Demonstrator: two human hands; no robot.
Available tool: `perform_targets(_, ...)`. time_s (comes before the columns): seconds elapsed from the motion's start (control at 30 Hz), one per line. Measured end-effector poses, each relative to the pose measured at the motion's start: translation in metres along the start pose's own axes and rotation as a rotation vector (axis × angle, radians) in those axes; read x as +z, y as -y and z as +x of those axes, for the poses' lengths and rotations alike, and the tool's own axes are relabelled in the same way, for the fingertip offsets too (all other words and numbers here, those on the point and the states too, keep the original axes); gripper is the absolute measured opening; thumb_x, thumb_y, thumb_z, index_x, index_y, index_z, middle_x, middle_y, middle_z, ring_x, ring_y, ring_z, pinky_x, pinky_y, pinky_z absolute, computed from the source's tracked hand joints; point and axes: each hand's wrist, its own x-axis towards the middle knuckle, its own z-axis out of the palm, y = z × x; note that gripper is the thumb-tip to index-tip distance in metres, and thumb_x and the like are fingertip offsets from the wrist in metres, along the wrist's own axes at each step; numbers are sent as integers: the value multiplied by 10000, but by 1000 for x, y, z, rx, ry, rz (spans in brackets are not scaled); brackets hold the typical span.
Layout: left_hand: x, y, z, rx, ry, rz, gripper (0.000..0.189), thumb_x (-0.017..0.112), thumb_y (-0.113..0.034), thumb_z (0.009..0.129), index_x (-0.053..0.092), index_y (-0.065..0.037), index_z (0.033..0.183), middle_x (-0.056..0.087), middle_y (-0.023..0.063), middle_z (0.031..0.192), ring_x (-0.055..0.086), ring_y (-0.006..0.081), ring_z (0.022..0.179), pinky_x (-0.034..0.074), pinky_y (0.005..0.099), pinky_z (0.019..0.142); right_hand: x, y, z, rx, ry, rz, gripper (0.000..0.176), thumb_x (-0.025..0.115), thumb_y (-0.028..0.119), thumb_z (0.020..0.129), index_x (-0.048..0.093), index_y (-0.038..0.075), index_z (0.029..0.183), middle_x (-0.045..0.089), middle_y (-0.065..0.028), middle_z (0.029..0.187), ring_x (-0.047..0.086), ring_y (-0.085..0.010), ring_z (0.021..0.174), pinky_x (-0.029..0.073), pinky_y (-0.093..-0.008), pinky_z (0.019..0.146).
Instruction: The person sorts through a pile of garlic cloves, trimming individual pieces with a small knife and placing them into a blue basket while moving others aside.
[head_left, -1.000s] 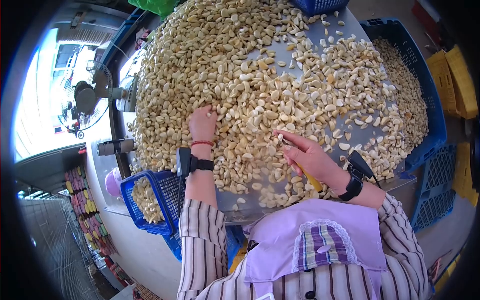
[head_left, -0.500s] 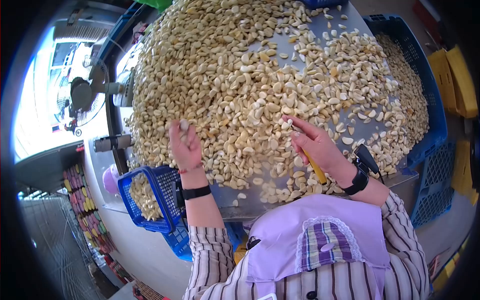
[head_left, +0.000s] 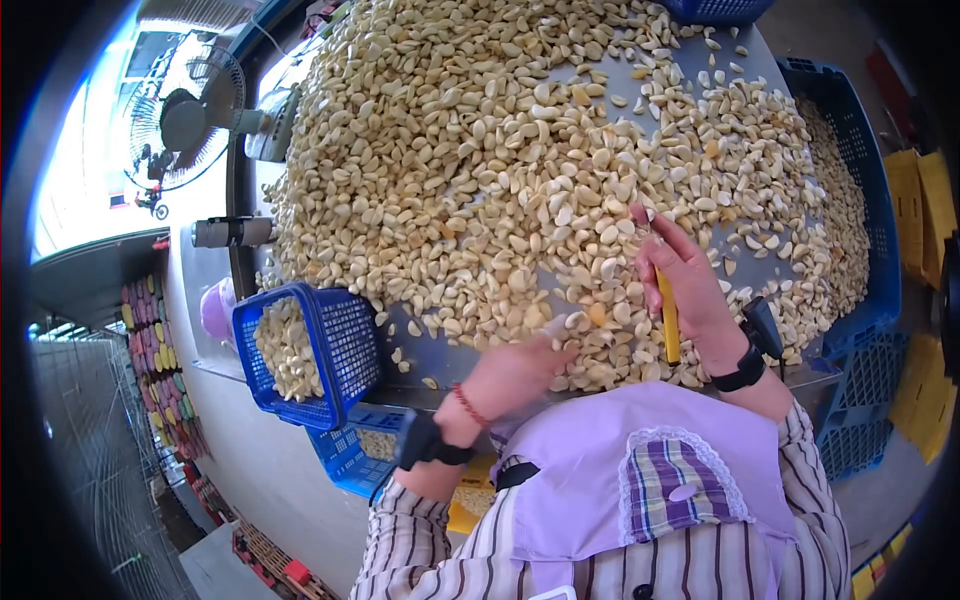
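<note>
A thick spread of pale, peeled cloves, garlic by their look [head_left: 430, 170], covers the metal table. My right hand [head_left: 690, 280] is closed around a yellow-handled knife [head_left: 668, 320], its handle slanting down toward my body. At the thumb and forefinger of that hand is a small pale piece, close over the cloves. My left hand [head_left: 515, 375] reaches across the table's near edge, its fingers smeared by motion at a loose group of cloves. Dark bands sit on both wrists.
A blue basket [head_left: 355, 345] holding cloves stands at the table's near left corner. On the right, a larger blue crate [head_left: 868, 150] is full of cloves. A fan [head_left: 185, 120] stands at the left, and yellow crates [head_left: 905, 200] are beyond the right side.
My left hand has moved right and toward my body, from over the heap to the near edge. The right hand still holds the knife; the view has shifted slightly.
</note>
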Motion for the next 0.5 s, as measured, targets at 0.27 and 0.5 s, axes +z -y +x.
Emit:
perform_targets(0.27,-62,61,12,-373,-735,111,129,636,-133,814,680,-99,931,616,79,823,618,261,685,507,346,597,5,-5,-2,-15,25,-39,393,524,193,950,479,89,1327,506,11,715,439,-33,490,380,-157,432)
perform_targets(0.5,-17,88,49,-382,-623,141,174,660,-191,816,656,-45,911,623,119,930,588,309,856,480,365,747,7,-17,-13,30,78,-266,456,516,184,942,408,37,1360,609,-32,884,518,-74,586,449,-216,504)
